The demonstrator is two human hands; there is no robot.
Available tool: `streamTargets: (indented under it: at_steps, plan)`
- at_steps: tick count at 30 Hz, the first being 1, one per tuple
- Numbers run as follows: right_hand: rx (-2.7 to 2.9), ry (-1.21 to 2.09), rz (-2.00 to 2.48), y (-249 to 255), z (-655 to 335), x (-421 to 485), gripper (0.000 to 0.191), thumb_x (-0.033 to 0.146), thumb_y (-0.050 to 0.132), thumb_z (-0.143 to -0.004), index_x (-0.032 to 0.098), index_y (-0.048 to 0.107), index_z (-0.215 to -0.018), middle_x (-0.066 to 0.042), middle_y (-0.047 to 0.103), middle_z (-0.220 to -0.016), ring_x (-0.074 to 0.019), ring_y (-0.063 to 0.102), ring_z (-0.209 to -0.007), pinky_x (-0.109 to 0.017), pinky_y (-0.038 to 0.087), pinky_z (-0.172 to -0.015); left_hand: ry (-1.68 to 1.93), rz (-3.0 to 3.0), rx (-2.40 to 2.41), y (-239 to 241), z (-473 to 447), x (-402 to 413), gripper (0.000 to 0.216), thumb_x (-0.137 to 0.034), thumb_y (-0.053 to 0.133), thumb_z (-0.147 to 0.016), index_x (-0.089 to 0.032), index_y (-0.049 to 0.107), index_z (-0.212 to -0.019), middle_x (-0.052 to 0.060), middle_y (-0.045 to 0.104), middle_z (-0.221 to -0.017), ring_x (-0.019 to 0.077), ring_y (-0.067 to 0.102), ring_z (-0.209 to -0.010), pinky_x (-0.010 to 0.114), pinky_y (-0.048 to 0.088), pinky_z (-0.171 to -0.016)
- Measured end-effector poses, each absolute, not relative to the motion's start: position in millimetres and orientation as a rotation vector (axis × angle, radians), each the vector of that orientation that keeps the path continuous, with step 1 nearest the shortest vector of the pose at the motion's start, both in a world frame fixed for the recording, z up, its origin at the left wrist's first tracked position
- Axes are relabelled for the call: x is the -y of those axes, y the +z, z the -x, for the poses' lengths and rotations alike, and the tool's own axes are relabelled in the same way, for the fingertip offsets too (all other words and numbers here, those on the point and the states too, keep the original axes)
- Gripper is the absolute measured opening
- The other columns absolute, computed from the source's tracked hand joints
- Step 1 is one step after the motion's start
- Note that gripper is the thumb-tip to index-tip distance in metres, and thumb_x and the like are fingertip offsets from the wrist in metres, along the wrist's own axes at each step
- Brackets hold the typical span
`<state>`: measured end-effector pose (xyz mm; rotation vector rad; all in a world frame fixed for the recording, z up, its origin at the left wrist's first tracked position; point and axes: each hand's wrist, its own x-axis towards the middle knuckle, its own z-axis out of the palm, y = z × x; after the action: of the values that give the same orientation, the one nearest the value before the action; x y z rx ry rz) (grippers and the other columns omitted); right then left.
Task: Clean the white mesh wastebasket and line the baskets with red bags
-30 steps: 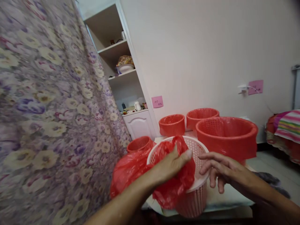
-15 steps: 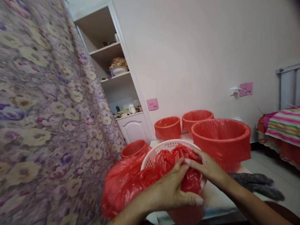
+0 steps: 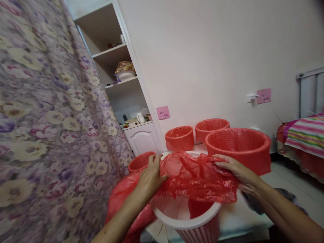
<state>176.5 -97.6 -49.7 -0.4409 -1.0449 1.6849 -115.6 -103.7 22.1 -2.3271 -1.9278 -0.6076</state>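
A thin red plastic bag point(image 3: 194, 172) is spread between my two hands over a white perforated basket point(image 3: 187, 223). My left hand point(image 3: 150, 175) grips the bag's left side, thumb toward me and fingers behind. At the right, my right hand point(image 3: 236, 172) holds the other side, its fingertips partly hidden in the film. The bag covers the far half of the basket's rim; the near rim is bare. Through the near opening, the basket's inside and a reddish patch show. A larger heap of red plastic film point(image 3: 126, 199) bulges beside the basket, partly behind my left forearm.
Several red-lined baskets stand around the far side of the table, including a large one point(image 3: 238, 148) at the right and a smaller one point(image 3: 179, 137) behind. A dark grey cloth item point(image 3: 286, 195) lies by my right forearm. A floral curtain point(image 3: 63, 135) hangs at the left.
My hands have moved apart, left hand leftward and right hand rightward. The bunched bag between them is now spread wider and lifted, exposing the basket's near rim.
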Motion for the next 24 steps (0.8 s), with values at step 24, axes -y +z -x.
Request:
streamTargets:
  at_steps: [24]
  plan:
    - [0.948, 1.554, 0.588, -76.9, -188.6, 75.1, 0.018, 0.028, 0.072, -0.081, 0.024, 0.069, -0.099, -0.002, 0.076, -0.094, -0.0181, 0.071, -0.078, -0.025, 0.057, -0.071, -1.616, 2.815, 2.403, 20.8, 142.4, 38.9, 0.030, -0.036, 0.069, -0.069, -0.016, 0.060, -0.090, -0.004, 0.061, -0.068, 0.0081, 0.049, -0.051, 0.021, 0.035, -0.051]
